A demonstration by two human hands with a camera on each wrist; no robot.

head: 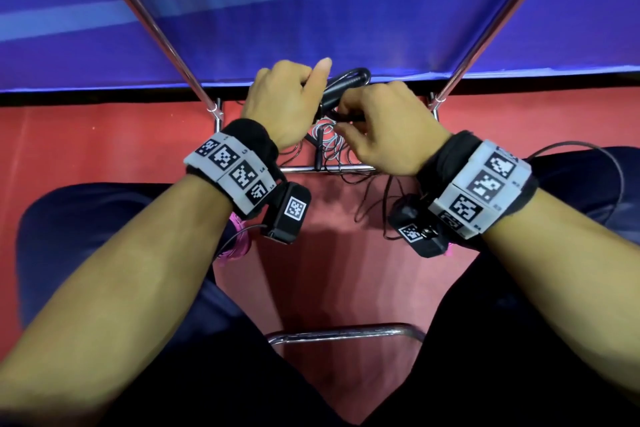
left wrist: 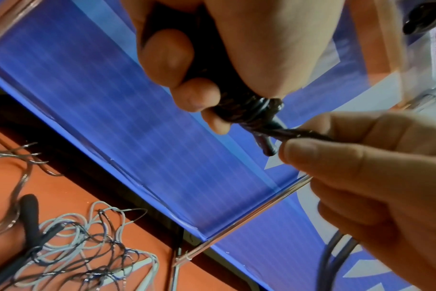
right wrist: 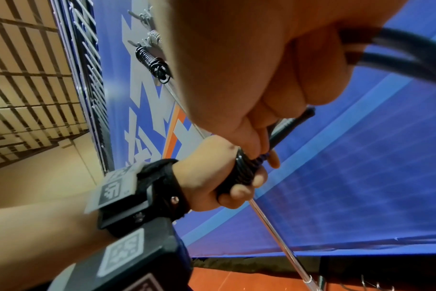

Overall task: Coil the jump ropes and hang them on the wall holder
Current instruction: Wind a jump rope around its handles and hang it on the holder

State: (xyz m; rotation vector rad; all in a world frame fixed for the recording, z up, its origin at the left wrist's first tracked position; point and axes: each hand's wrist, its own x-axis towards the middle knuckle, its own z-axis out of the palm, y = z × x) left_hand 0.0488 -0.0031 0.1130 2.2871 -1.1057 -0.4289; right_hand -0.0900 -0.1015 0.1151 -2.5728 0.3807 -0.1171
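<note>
The person's left hand (head: 280,97) is curled in a fist round the paired round handles of a black jump rope (left wrist: 247,110). The rope's glossy cord is wound in tight rings about the handles just below the little finger. The right hand (head: 388,125) pinches the twisted free length of that cord between thumb and forefinger, right beside the windings. In the right wrist view, two smooth, rubbery black loops curve out past its palm. Both hands are raised in front of a blue fabric banner (head: 311,10) braced by slanted chrome poles (head: 162,31). Below them, on the matte red floor (head: 104,135), lies a loose tangle of thin pale grey and dark cords (left wrist: 87,246), with a stubby matte black handle (left wrist: 30,212) among it.
</note>
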